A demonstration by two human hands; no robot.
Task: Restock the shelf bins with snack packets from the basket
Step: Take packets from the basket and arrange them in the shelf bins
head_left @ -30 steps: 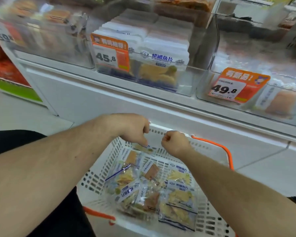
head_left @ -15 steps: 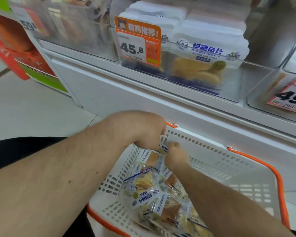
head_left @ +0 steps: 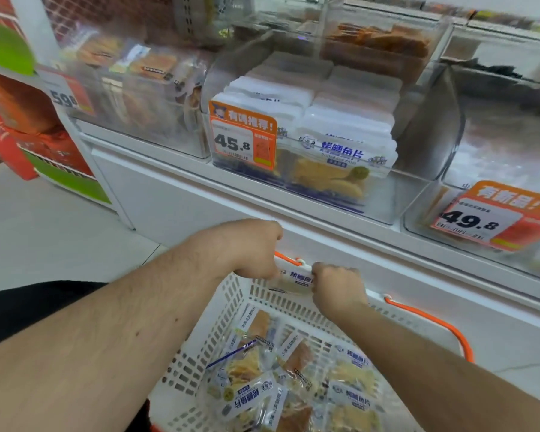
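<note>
A white slotted basket (head_left: 200, 353) with orange handles sits low in front of the shelf and holds several snack packets (head_left: 253, 397) with blue print. Above its far rim, my left hand (head_left: 250, 251) and my right hand (head_left: 337, 288) each pinch one end of a single white snack packet (head_left: 296, 279) held between them. On the shelf above stands a clear bin (head_left: 396, 201) marked 45.8, filled with upright packets of the same kind (head_left: 340, 151).
A clear bin (head_left: 131, 98) priced 59.8 stands to the left, and another bin (head_left: 496, 219) priced 49.8 to the right. More bins sit on the upper tier. A white shelf front (head_left: 200, 201) drops to the tiled floor at left.
Both hands have lifted one packet from inside the basket up to just above its far rim. The view has tilted up, showing more of the shelf bins.
</note>
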